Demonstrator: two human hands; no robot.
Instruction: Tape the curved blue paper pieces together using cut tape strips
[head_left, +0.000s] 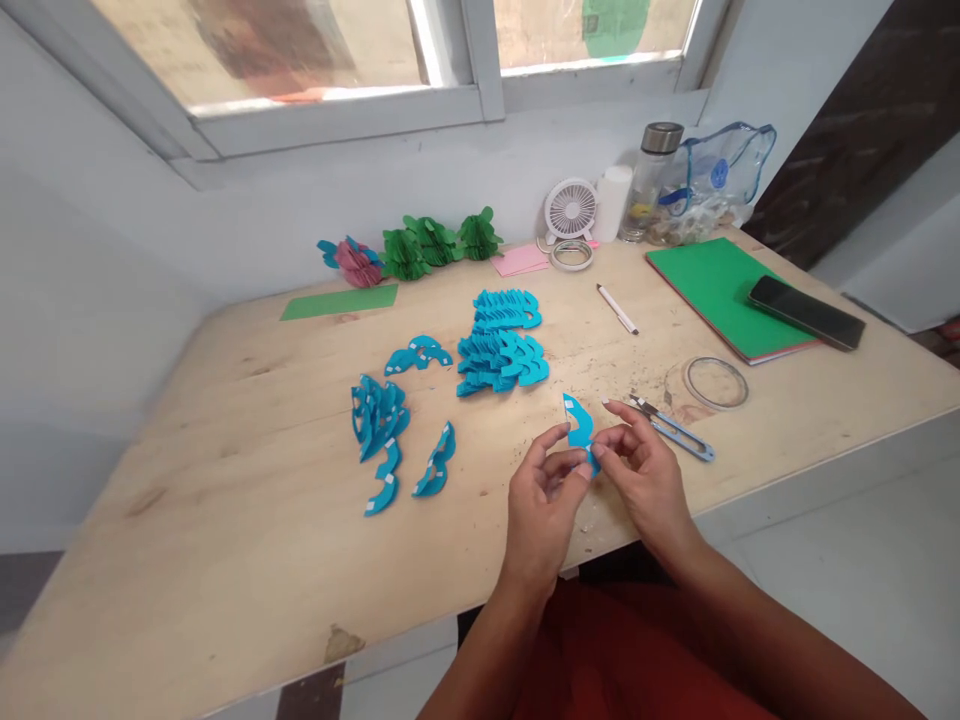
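Between my two hands is a blue paper cutout (579,415) with a scalloped edge and small white patches on it. The fingers of my left hand (547,490) pinch its lower left side. My right hand (645,470) pinches the lower right part, with the index finger raised. Fingers cover the cutout's lower end. To the left lie a pile of blue cutouts with white patches (379,410) and a separate folded one (435,462). Stacks of fanned blue cutouts (502,360) sit beyond my hands. Thread snips (679,430) lie just right of my right hand.
A tape roll (716,384), a green paper stack (712,290) and a phone (806,312) are on the right. A pen (617,309) lies mid-table. Along the wall stand green paper ornaments (435,245), a small fan (571,210) and a bottle (651,185).
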